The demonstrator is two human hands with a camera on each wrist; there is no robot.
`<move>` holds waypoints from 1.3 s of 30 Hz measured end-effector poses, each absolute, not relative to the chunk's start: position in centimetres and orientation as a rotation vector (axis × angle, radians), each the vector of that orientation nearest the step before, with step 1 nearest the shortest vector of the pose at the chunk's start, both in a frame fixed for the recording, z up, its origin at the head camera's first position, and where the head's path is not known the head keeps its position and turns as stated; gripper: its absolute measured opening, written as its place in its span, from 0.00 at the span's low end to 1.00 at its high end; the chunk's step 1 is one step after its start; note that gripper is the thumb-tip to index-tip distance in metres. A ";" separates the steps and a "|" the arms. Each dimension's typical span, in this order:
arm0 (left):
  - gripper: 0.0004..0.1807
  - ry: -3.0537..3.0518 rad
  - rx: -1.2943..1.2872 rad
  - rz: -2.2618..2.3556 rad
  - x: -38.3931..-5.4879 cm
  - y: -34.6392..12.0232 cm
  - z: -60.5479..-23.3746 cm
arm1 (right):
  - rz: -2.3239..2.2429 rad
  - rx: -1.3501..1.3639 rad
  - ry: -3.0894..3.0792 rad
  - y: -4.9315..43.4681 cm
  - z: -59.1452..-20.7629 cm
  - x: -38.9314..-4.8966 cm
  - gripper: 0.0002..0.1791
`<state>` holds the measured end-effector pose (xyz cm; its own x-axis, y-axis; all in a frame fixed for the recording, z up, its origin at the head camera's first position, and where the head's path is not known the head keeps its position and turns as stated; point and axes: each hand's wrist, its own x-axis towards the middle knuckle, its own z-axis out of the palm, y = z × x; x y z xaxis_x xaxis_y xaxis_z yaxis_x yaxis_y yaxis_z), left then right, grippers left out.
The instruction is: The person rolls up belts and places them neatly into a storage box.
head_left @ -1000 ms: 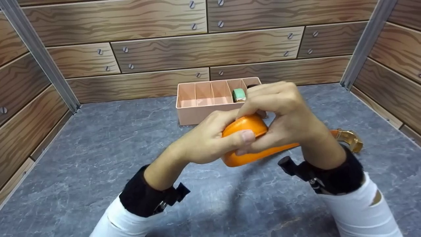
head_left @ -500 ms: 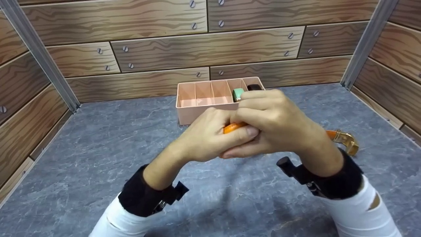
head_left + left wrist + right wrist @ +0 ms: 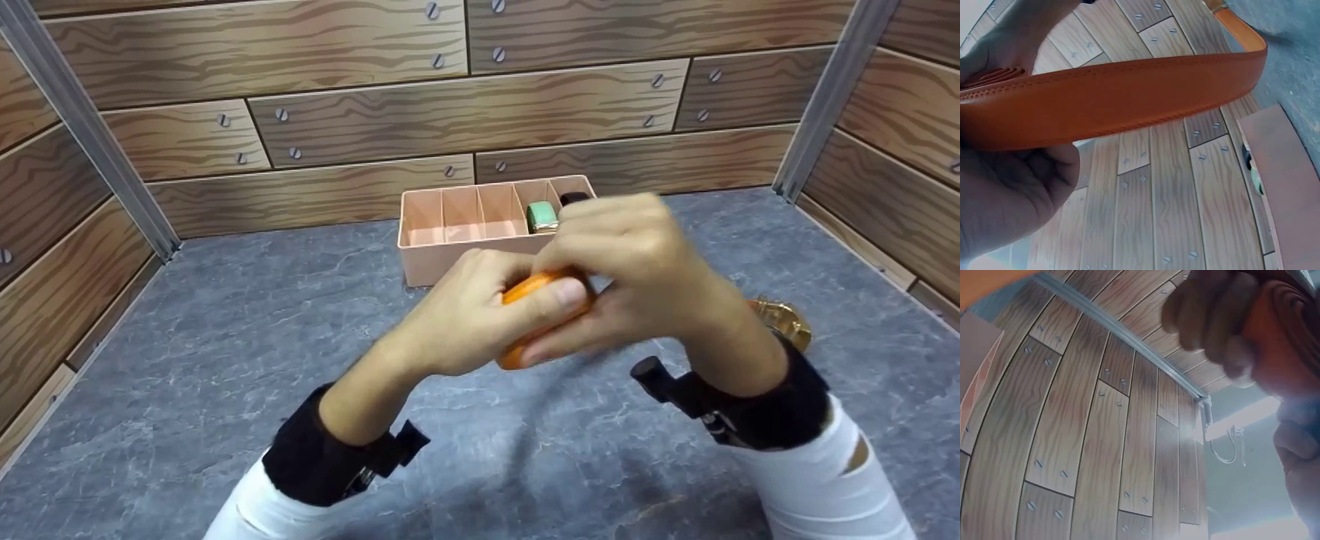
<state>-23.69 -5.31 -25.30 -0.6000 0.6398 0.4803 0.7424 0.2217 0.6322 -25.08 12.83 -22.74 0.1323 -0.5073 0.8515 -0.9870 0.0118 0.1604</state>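
An orange leather belt, partly wound into a coil [image 3: 531, 286], is held up between both hands in the head view. My left hand [image 3: 472, 319] grips the coil, its thumb laid along the near side. From the right, my right hand [image 3: 634, 274] curls its fingers over the same coil and covers much of it. The left wrist view shows the stitched strap [image 3: 1129, 95] running from the coil to the table. Layers of the winding [image 3: 1280, 343] show in the right wrist view. A gold buckle [image 3: 784, 322] lies on the table behind the right wrist.
A pink divided box [image 3: 442, 262] stands beyond the hands, near the plank-patterned back wall [image 3: 360, 135]. One compartment holds a green coiled belt [image 3: 541, 214], another a dark coil [image 3: 574, 198]. The grey marbled table [image 3: 262, 315] is bounded by side walls.
The right hand closes over the orange coil, then lifts and tilts back, showing more of it again. The buckle end shifts slightly left and turns on the table.
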 end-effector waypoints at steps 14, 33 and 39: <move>0.16 -2.311 -1.424 -1.448 -22.8 -5.0 -25.1 | 0.583 1.644 -1.585 13.3 -23.1 -24.0 0.33; 0.38 -2.212 -1.599 -1.727 -23.7 -5.2 -25.6 | 0.863 1.524 -1.563 13.3 -23.1 -25.4 0.34; 0.17 -2.471 -1.516 -1.309 -22.9 -5.6 -25.3 | 0.528 1.619 -1.709 13.3 -22.5 -23.5 0.28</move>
